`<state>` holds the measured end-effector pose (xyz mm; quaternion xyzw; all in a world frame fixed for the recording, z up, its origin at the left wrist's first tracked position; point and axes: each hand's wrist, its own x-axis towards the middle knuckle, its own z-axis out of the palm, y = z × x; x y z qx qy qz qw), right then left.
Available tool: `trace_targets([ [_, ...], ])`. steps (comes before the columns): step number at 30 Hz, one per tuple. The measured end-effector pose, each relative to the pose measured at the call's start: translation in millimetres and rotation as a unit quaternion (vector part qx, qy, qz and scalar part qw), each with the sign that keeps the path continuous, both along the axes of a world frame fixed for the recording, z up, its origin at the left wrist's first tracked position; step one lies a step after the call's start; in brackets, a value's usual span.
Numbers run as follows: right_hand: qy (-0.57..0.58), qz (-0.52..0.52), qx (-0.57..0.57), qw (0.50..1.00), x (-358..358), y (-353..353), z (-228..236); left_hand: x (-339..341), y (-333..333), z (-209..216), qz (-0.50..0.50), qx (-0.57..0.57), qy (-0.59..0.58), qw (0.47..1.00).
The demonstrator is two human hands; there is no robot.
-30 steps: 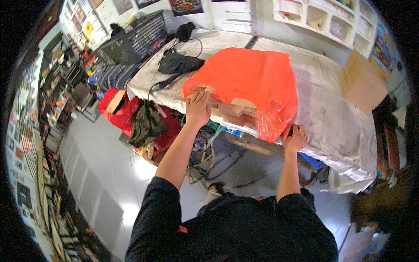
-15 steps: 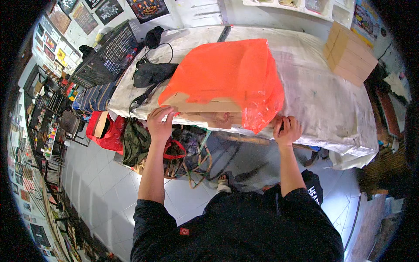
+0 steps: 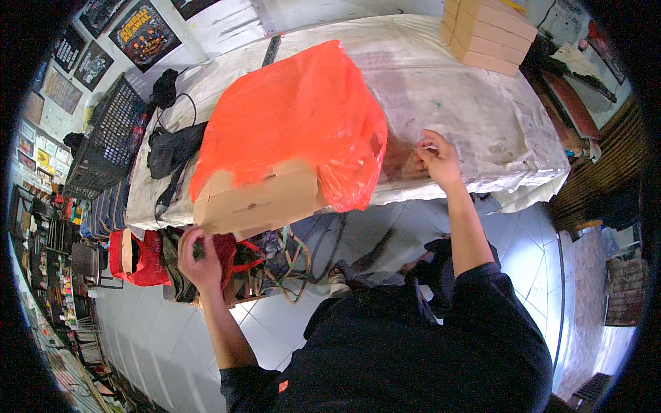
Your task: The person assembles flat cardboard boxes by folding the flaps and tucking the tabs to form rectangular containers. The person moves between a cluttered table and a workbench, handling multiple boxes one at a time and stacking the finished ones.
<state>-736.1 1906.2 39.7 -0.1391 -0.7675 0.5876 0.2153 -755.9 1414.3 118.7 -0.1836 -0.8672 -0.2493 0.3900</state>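
A bright orange plastic bag [image 3: 289, 113] lies over a flat brown cardboard box on the covered table. The box's bare cardboard panel [image 3: 265, 197] sticks out of the near side, overhanging the table edge. My left hand [image 3: 200, 260] is at the panel's near left corner, fingers curved and thumb apart; whether the fingertips touch the cardboard is unclear. Right of the bag, my right hand [image 3: 441, 164] is raised above the table, thumb and fingertips drawn together. Anything between them is too small to make out.
Stacked brown boxes [image 3: 485, 34] stand at the table's far right. Left of the bag lie a black pouch [image 3: 172, 148] with a strap and a black plastic crate [image 3: 107, 141]. Red bags [image 3: 141, 258] sit below the table edge. The stained white cloth [image 3: 482, 131] covers the table.
My right hand has lifted off the table edge, away from the bag. My left hand has come lower and nearer, and more of the cardboard panel shows. The view has shifted right.
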Motion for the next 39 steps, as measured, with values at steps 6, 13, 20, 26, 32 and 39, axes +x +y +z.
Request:
trace_targets([
  [6, -0.025, -0.068, -0.048, 0.996, -15, 0, -5, 14, 80, 4, 0.027, -0.248, -0.079, 0.965],
  [13, -0.02, -0.077, -0.06, 0.995, -13, -4, 0, 1, 40, 37, -0.062, -0.167, -0.089, 0.98],
  [20, -0.037, -0.092, -0.014, 0.995, -12, -4, -4, 49, 30, 24, 0.016, -0.077, -0.094, 0.992],
  [26, -0.036, -0.089, -0.034, 0.995, -11, -7, 3, 43, 44, 13, 0.024, -0.018, -0.1, 0.995],
  [32, 0.102, -0.113, -0.028, 0.988, -10, -3, -14, 41, 64, 4, 0.02, -0.036, -0.158, 0.987],
  [39, 0.21, 0.032, 0.276, 0.937, -10, -138, 33, 44, 48, 18, 0.054, -0.032, -0.099, 0.993],
])
